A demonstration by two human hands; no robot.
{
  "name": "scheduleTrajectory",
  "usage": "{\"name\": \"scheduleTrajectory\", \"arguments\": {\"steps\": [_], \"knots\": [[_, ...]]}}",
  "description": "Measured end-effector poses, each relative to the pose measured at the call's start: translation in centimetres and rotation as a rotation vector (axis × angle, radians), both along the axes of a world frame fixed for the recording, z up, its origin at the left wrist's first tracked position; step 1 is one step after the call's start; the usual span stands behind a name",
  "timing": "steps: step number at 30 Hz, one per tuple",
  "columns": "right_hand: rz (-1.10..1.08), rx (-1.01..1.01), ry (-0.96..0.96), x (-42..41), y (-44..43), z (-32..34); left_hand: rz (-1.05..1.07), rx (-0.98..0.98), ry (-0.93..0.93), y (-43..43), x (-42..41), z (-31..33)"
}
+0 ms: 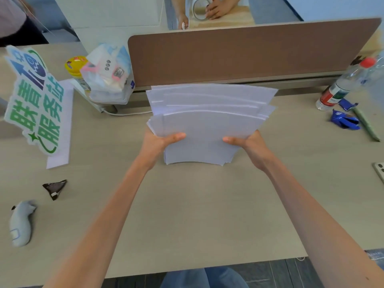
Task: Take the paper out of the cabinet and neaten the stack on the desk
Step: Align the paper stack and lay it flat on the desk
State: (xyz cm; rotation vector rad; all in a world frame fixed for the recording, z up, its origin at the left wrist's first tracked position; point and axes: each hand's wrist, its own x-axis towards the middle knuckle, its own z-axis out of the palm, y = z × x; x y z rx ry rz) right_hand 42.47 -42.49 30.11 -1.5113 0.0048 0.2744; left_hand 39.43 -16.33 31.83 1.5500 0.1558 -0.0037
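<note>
A thick stack of white paper (209, 121) stands on its lower edge on the beige desk (197, 215), tilted away from me, its upper sheets fanned unevenly. My left hand (160, 142) grips the stack's left side, thumb across the front sheet. My right hand (249, 144) grips the right side the same way. The fingers behind the paper are hidden. No cabinet is in view.
A brown divider panel (249, 55) stands right behind the stack. Left: a green-and-blue sign (33, 100), yellow-lidded jar (75, 65), plastic bag (108, 73), dark wrapper (55, 189), grey controller (20, 223). Right: a water bottle (345, 84), blue wrappers (345, 120), phone corner (379, 170). Another person's hands (216, 9) hold tape beyond.
</note>
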Motion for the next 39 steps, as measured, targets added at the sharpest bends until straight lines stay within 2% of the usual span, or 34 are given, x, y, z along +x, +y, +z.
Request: {"name": "scheduleTrajectory", "arguments": {"steps": [5,8,16,23,29,36,39], "knots": [[0.172,-0.096,0.026,0.7,-1.0,1.3,-0.244,0.101,0.019,1.0,0.4,0.9],[0.249,-0.136,0.030,1.0,-0.7,2.0,-0.317,0.147,0.071,1.6,0.8,1.1],[0.053,-0.079,-0.037,1.1,1.6,2.2,-0.105,0.076,0.033,0.5,1.7,0.9],[0.169,-0.109,0.111,1.0,0.4,0.1,-0.159,0.038,0.140,1.7,1.2,-1.7],[0.067,-0.006,0.151,1.0,2.3,-1.9,-0.120,-0.017,0.181,0.2,1.6,-3.8],[0.073,0.015,0.100,1.1,1.2,0.2,-0.088,0.003,0.091,1.1,1.6,-1.8],[0.102,-0.017,0.038,1.1,1.3,1.5,0.011,-0.044,0.010,1.0,0.9,0.0]]}}
